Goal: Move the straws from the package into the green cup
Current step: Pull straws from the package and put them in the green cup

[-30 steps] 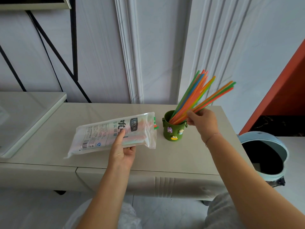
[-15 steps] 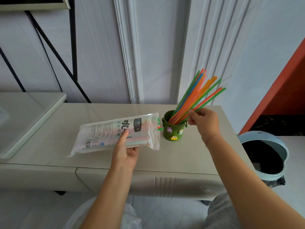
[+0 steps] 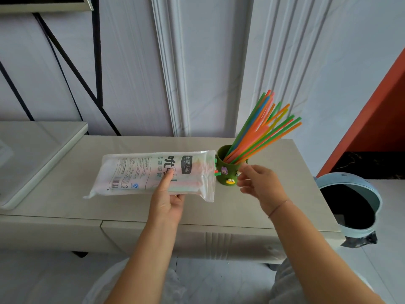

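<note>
Straws (image 3: 260, 134): thin, smooth plastic tubes in orange, green, blue, pink and yellow; they stand bunched in the green cup, fanning up and to the right, with a few coloured ends showing at the package's right end.
Wall (image 3: 135, 69): pale, matte panels with raised vertical mouldings; black metal bars cross it on the far left.
Orange panel (image 3: 385, 102): flat slanted surface at the far right.
Table (image 3: 295, 194): long beige top with a faint woodgrain, squared edges, a ribbed front face on the near side.
Side surface (image 3: 32, 154): glossy light slab to the left, rounded corner, slightly higher than the table.
Bin (image 3: 372, 194): round, pale blue rim with a black liner, on the floor right of the table.
Package (image 3: 131, 172): long, crinkled translucent plastic bag with printed text and a barcode, lying lengthwise, its open right end just beside the cup.
Green cup (image 3: 228, 172): small matte cylinder with little figure decorations on its front, on the table right of the package.
Left hand (image 3: 166, 200): grips the package from the near side, thumb on top.
Right hand (image 3: 258, 185): empty, fingers loosely spread, just right of the cup; whether a fingertip touches it is unclear.
</note>
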